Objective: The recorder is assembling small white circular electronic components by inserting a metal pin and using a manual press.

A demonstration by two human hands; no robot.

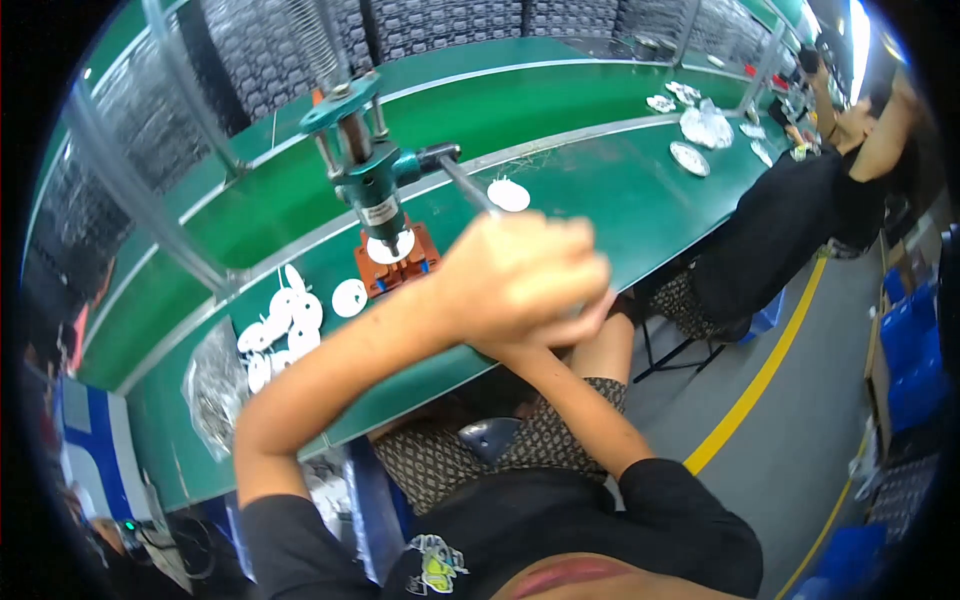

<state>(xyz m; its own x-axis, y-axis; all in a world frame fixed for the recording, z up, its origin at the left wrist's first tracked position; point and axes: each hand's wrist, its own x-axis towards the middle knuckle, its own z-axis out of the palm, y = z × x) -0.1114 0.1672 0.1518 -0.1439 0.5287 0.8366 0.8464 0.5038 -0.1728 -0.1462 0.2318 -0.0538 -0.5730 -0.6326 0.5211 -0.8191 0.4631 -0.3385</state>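
Note:
My left hand (530, 275) is closed in a fist around the end of the lever (468, 183) of a teal hand press (375, 190). Under the press's ram a white round part (390, 247) lies in an orange-brown fixture (422, 250). My left forearm reaches across in front of the press. The right forearm (570, 390) comes up beneath it, and my right hand is hidden behind the left hand and wrist. One white disc (349, 298) lies beside the fixture, and another white disc (509, 195) is on the bench beyond my left hand.
A pile of white round parts (283, 315) and a clear plastic bag (212, 385) lie on the green bench (630, 215) at left. A metal rail (560, 140) runs behind the press. A person in black (790, 215) sits at right, near more white parts (690, 158). A blue bin (375, 500) stands below.

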